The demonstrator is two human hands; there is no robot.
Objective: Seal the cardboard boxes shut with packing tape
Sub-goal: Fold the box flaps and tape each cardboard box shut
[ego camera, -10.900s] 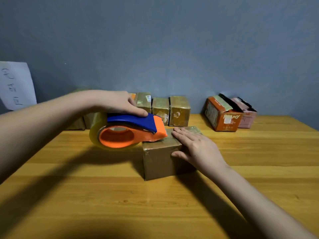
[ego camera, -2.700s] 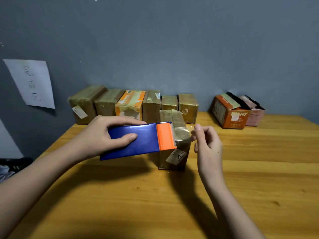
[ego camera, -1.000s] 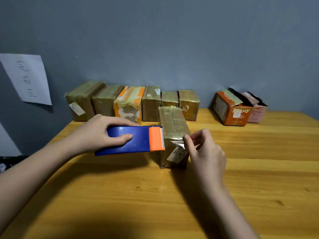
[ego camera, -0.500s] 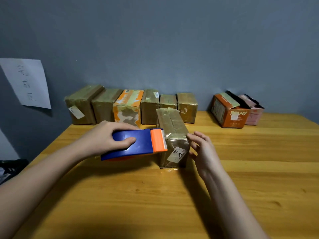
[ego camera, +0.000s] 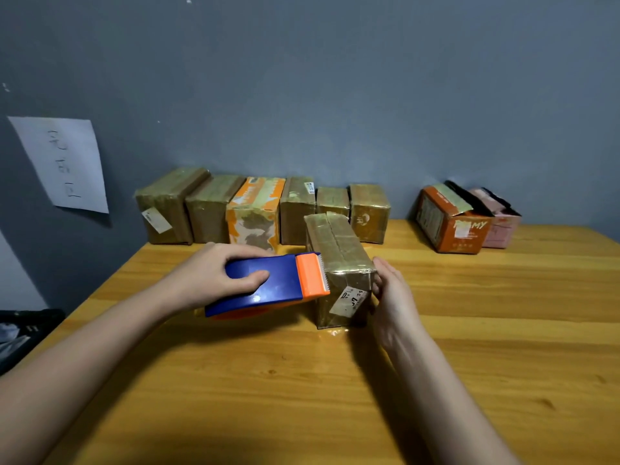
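Your left hand (ego camera: 214, 276) grips the blue body of the tape dispenser (ego camera: 278, 283), thumb curled over its top, and the orange toothed end sits right against the left side of the taped cardboard box (ego camera: 339, 263). That box stands on the wooden tabletop (ego camera: 302, 397), narrow end toward you, with a white label (ego camera: 349, 298) on its near face and a shiny scrap of tape on the wood at its foot. Your right hand (ego camera: 392, 297) rests flat against the right side of the box, fingers straight and relaxed, gripping nothing. Behind the box, a row of six wrapped boxes (ego camera: 261, 209) lines the grey wall (ego camera: 335, 95), one of them orange and white. Right of the box and farther back sit an orange carton (ego camera: 449, 226) with raised flaps and a pink carton (ego camera: 500, 226) touching it. Left of the box, on the wall, hangs a handwritten paper sheet (ego camera: 63, 162).
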